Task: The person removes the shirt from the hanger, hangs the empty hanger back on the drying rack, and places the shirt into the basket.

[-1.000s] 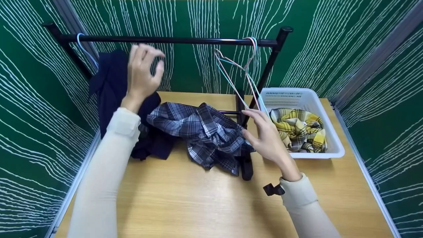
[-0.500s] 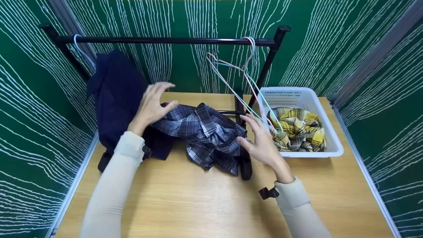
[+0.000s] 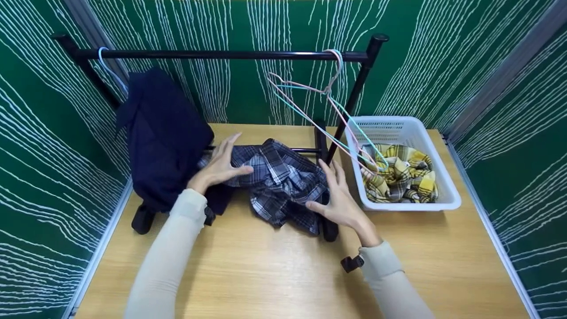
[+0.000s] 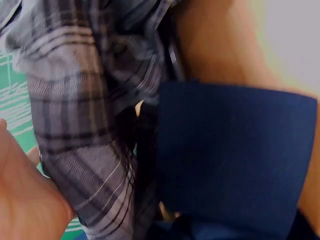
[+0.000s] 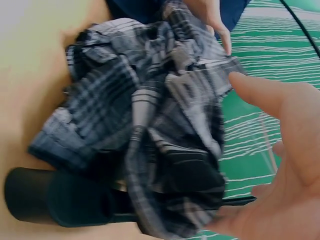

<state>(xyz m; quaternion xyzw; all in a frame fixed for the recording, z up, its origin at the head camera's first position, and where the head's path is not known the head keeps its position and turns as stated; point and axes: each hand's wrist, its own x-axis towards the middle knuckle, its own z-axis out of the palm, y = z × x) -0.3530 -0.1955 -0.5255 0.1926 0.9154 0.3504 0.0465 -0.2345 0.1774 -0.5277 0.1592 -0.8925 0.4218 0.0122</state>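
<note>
A crumpled dark plaid shirt [image 3: 283, 177] lies across the low bar of the garment rack, between my two hands. My left hand [image 3: 217, 166], fingers spread, is over the shirt's left end, next to the hanging navy garment [image 3: 164, 133]; whether it touches the cloth I cannot tell. In the left wrist view the plaid cloth [image 4: 75, 100] is close beside that hand. At the shirt's right end is my right hand [image 3: 339, 201], thumb and fingers apart. The right wrist view has the bunched shirt [image 5: 150, 110] just past the thumb, nothing gripped.
The black rack rail [image 3: 221, 54] spans the back. Pink and turquoise hangers [image 3: 328, 91] hang at its right, reaching over a white basket [image 3: 449, 177] with a yellow plaid garment [image 3: 403, 173]. A light blue hanger [image 3: 106, 66] carries the navy garment. Green walls enclose the wooden table [image 3: 274, 266].
My left hand has come down from near the rail to the plaid shirt. The right hand has shifted slightly left and down. The empty hangers have swung, and the navy garment hangs more freely.
</note>
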